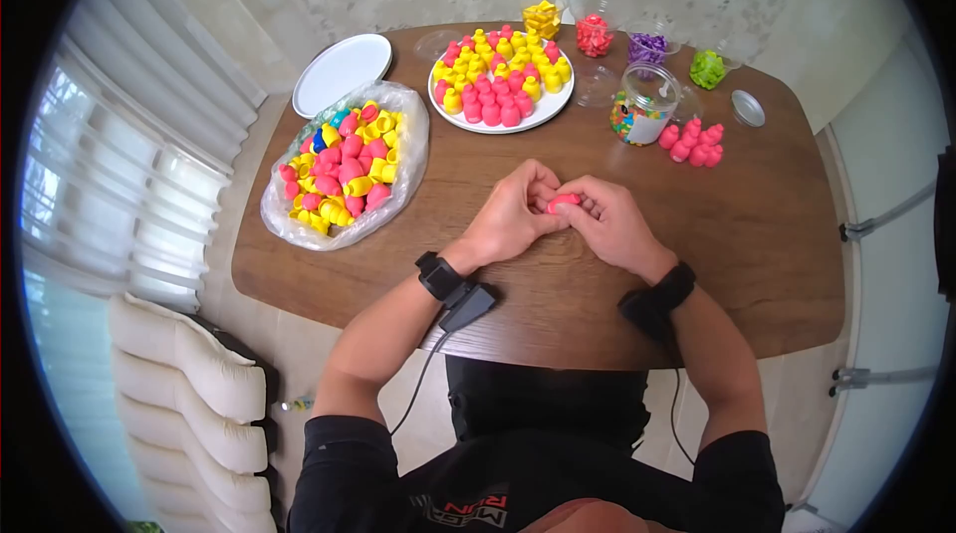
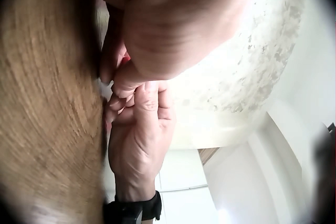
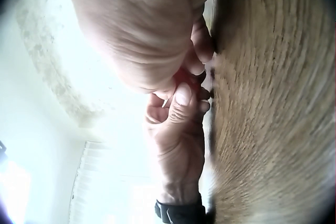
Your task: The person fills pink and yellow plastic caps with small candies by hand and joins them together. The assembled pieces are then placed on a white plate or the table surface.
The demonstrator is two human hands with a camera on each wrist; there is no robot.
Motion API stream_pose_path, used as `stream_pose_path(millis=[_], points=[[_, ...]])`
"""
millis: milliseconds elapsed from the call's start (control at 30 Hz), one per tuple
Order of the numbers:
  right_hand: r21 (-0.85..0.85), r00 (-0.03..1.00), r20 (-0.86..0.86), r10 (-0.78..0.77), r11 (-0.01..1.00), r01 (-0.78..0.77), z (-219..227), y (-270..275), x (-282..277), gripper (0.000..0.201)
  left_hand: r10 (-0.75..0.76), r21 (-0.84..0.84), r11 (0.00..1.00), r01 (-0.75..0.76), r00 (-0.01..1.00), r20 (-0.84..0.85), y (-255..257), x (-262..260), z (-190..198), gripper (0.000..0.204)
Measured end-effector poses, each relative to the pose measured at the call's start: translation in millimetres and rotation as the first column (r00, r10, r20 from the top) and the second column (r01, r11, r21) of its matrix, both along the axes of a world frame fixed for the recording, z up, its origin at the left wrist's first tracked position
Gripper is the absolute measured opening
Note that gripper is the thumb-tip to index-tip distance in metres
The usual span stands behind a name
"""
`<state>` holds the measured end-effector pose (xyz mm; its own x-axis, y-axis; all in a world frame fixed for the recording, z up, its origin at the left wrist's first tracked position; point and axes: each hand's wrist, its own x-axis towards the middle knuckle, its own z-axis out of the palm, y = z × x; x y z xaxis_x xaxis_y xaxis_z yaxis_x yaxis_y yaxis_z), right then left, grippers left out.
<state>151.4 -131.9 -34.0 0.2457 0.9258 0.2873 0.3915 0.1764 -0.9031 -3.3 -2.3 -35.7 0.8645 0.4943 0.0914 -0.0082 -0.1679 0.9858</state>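
Observation:
Over the table's middle, my two hands meet around a small pink plastic piece (image 1: 564,202). My left hand (image 1: 510,214) pinches it between thumb and curled fingers. From the other side, my right hand (image 1: 615,224) holds it with thumb and fingertips. In the right wrist view the left thumb presses against the reddish piece (image 3: 184,79), while the fingers hide most of it. Only a sliver of the piece (image 2: 126,57) shows in the left wrist view. Both hands are low over the wooden tabletop (image 1: 448,284).
A plastic bag (image 1: 408,160) of loose pink and yellow shell pieces lies left. Behind are a white plate (image 1: 546,118) of bottle-shaped figures and a white lid (image 1: 344,73). Rightward stand a jar (image 1: 637,120) of colourful bits, several pink figures (image 1: 692,143) and cups of coloured pieces (image 1: 647,47).

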Motion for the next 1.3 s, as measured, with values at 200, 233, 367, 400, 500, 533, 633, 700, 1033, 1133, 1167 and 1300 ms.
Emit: stream_pose_path(millis=[200, 233, 367, 400, 500, 533, 633, 700, 1033, 1133, 1167, 1300], points=[[-0.079, 0.992, 0.089, -0.09, 0.992, 0.097, 2, 2, -2, 0.024, -0.011, 0.062, 0.998, 0.013, 1.0, -0.029, -4, -1, 11, 0.042], [-0.087, 0.992, 0.091, -0.092, 0.991, 0.1, 1, 2, -2, 0.025, 0.002, 0.076, 0.997, 0.0, 1.0, -0.025, -5, -1, 12, 0.042], [-0.095, 0.997, 0.054, -0.058, 0.993, 0.063, 6, 0, -5, 0.023, -0.011, 0.081, 0.997, 0.017, 0.996, -0.084, -4, -3, 13, 0.042], [-0.088, 0.999, 0.033, -0.043, 0.995, 0.046, 8, -1, -6, 0.022, -0.019, 0.073, 0.997, 0.024, 0.997, -0.079, -2, -3, 10, 0.043], [-0.086, 1.0, 0.02, -0.016, 0.996, 0.018, 7, -1, -4, 0.018, -0.033, 0.058, 0.998, 0.036, 0.998, -0.047, 0, -3, 9, 0.043], [-0.066, 1.0, 0.012, -0.01, 0.998, 0.01, 7, -2, -4, 0.017, -0.036, 0.053, 0.998, 0.038, 0.999, -0.033, 0, -3, 9, 0.043], [-0.034, 1.0, -0.024, 0.012, 0.999, -0.013, 6, -4, -1, 0.017, -0.061, -0.024, 0.998, 0.061, 0.998, 0.003, 6, -5, 7, 0.043], [-0.044, 0.998, -0.059, 0.027, 0.999, -0.03, 2, -4, 3, 0.018, -0.063, -0.071, 0.995, 0.065, 0.997, 0.034, 6, -4, 6, 0.044], [-0.092, 0.918, -0.39, -0.077, 0.995, 0.044, 0, 2, 0, 0.02, -0.109, -0.161, 0.98, 0.114, 0.993, 0.036, 10, 1, 2, 0.045], [-0.086, 0.892, -0.434, -0.129, 0.991, 0.102, -2, 6, -1, 0.023, -0.094, -0.105, 0.99, 0.096, 0.995, 0.016, 14, 1, -2, 0.037], [-0.088, 0.89, -0.434, -0.139, 0.99, 0.112, -1, 6, -2, 0.024, -0.067, -0.109, 0.992, 0.066, 0.998, 0.001, 13, 0, 0, 0.033], [-0.064, 0.903, -0.39, -0.178, 0.984, 0.167, -5, 6, -1, 0.029, 0.021, -0.172, 0.985, -0.019, 1.0, 0.01, 15, -2, 10, 0.029]])
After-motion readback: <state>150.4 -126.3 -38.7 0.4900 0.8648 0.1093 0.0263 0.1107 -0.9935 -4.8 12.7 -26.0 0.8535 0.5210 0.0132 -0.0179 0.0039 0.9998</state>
